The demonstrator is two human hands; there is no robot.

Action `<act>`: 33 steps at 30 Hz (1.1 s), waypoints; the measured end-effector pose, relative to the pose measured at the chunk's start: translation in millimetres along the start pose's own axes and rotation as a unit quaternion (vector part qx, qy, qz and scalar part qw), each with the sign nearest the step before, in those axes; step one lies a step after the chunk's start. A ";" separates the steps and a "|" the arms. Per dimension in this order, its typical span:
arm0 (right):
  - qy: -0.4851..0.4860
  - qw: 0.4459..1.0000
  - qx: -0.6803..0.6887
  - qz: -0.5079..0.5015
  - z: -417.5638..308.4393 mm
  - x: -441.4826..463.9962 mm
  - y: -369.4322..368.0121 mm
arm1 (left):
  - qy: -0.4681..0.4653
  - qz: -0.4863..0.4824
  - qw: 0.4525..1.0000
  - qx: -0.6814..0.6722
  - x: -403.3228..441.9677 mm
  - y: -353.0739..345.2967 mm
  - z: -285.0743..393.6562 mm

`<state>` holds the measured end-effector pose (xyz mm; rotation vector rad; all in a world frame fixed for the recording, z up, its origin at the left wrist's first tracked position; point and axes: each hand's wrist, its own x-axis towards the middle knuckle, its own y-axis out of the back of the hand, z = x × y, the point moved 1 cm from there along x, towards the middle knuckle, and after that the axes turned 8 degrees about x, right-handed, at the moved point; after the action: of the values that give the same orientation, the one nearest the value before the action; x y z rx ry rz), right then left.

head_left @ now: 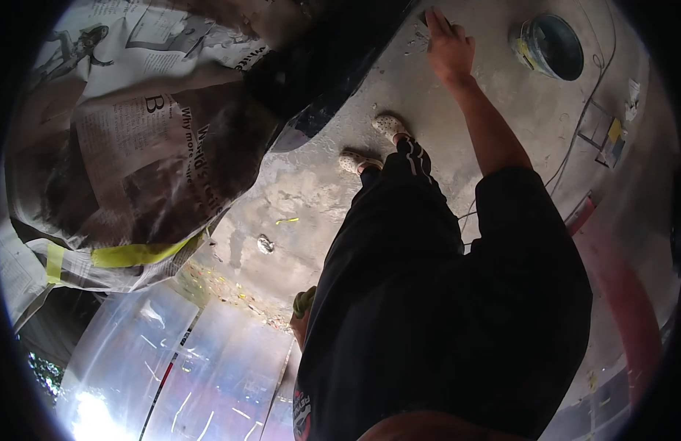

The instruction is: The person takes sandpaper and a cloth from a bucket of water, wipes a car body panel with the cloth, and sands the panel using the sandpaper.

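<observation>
Green bundle: in the left hand, beside the left edge of the black clothing; probably light, soft and sturdy, best held round its middle
Left-hand grip: seems closed on it, fingers mostly hidden
Right hand: above the floor, fingers bent; grip impossible to tell
Unclear: the bundle's far side and material, cut off by clothing

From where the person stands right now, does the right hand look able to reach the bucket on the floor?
Probably not without stooping: the bucket stands on the floor, while the right hand seems held well above that level. Otherwise, the way looks free, with nothing visible between hand and bucket.
</observation>
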<state>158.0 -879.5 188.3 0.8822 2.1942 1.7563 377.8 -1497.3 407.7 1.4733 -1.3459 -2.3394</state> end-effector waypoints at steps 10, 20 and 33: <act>0.206 0.970 0.016 -0.125 -89.5 -63.4 -15.4 | -0.023 0.003 0.999 0.046 26.5 2.8 4.8; 0.107 0.991 -0.025 -0.082 -6.5 65.5 -2.0 | -0.022 0.058 0.989 0.134 40.6 18.5 23.8; 0.108 0.994 -0.016 0.018 11.2 91.6 -29.7 | 0.040 0.047 0.993 0.098 2.9 11.5 47.4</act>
<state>80.3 -822.7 176.4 0.7606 2.2839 1.9837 336.1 -1475.7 421.2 1.4994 -1.6252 -2.1192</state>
